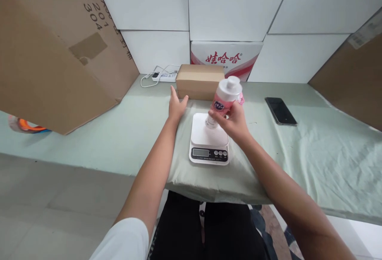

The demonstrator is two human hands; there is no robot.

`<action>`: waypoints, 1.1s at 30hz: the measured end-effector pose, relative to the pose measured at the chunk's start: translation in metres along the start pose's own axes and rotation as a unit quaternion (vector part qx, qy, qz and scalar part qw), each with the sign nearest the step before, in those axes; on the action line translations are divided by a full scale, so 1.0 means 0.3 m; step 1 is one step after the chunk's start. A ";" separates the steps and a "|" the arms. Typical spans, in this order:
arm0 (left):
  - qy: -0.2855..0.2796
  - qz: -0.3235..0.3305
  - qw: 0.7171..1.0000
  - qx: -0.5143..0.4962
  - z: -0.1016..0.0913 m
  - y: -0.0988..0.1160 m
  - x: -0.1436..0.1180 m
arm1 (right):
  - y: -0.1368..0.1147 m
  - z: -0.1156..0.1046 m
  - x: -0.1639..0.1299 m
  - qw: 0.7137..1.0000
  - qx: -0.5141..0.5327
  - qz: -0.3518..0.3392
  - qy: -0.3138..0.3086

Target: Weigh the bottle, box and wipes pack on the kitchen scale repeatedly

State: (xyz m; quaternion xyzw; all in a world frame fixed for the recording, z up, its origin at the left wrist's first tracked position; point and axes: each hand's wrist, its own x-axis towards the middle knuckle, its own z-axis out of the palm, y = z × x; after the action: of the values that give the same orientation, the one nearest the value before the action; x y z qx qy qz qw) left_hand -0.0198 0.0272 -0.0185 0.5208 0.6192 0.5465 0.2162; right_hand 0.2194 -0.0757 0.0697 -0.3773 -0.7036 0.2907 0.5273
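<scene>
My right hand grips a white bottle with a pink label, tilted, its base touching or just above the platform of a small white kitchen scale. The scale sits on a pale green cloth at the table's front middle, its display and buttons facing me. My left hand rests flat on the cloth, fingers apart, holding nothing, just left of a small brown cardboard box behind the scale.
A black phone lies to the right. A white power strip with cables sits at the back. A red-and-white carton stands behind the box. Large cardboard sheets lean at left and right.
</scene>
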 end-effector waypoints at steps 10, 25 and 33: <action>-0.004 -0.011 1.000 0.002 0.002 0.009 -0.002 | 0.024 0.061 -0.051 1.000 -0.002 0.010 -0.030; 0.009 -0.016 1.000 -0.012 -0.015 0.001 -0.005 | 0.119 -0.027 -0.055 0.996 0.017 -0.057 0.066; 0.015 -0.025 1.000 0.000 -0.013 0.005 -0.009 | 0.073 0.015 -0.080 0.997 -0.007 -0.080 -0.007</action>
State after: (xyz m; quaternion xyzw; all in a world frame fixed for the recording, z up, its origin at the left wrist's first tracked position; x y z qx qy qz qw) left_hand -0.0214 0.0229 -0.0167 0.4972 0.6349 0.5488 0.2202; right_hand 0.2238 -0.0840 0.0383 -0.3214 -0.7373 0.2451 0.5413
